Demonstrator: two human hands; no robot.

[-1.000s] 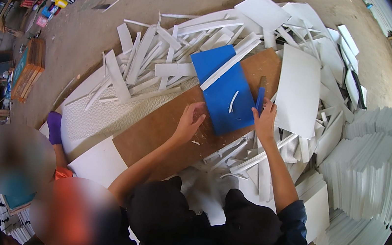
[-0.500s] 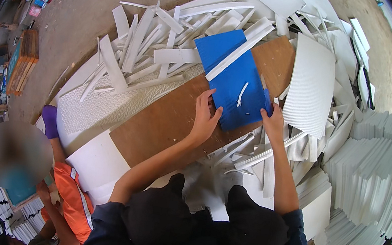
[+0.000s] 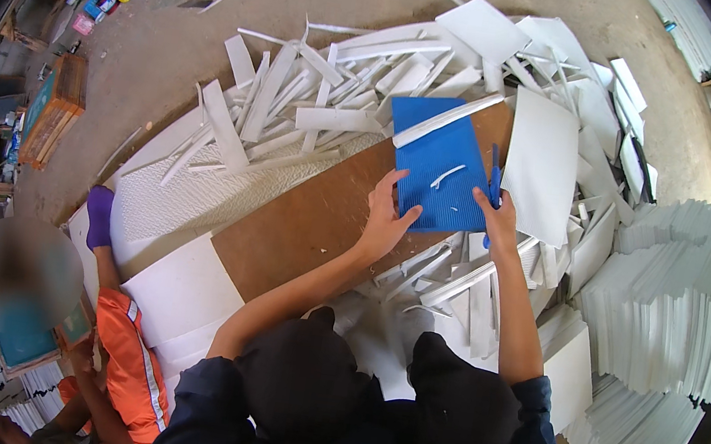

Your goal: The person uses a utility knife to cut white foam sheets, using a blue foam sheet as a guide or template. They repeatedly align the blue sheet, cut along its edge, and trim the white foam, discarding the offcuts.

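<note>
**Hands on the blue sheet, cutter at its right edge**

Your left hand [image 3: 387,222] lies flat w/ fingers spread, pressing the lower-left corner of the blue sheet [image 3: 439,166]; thumb reaches onto the sheet's bottom edge. Not gripping anything, just pinning it down.

Your right hand [image 3: 497,216] is closed round a slim blue cutter [image 3: 493,182], held upright along the sheet's right edge, tip pointing away from you. Can't tell if the blade touches the sheet.

The blue sheet sits on the far end of the brown board [image 3: 320,217], slightly tilted, w/ a long white strip [image 3: 448,119] lying across its top-left corner & a small white sliver [image 3: 447,177] on its middle.

Rel. to the blue sheet:
- Just right: a large white panel [image 3: 543,161], touching or nearly touching the cutter side.
- Left & beyond: a heap of white offcut strips [image 3: 298,111], spread over the concrete floor [image 3: 219,33].
- Nearer you, below it: more white scraps [image 3: 456,280] piled beside the board's edge.
- Far right: tall stacks of white panels [image 3: 677,300], well apart.
- Lower left, past the board: a textured white sheet [image 3: 188,200], then another person in an orange garment [image 3: 118,352] w/ a purple sock [image 3: 99,215], well apart from your hands.
</note>
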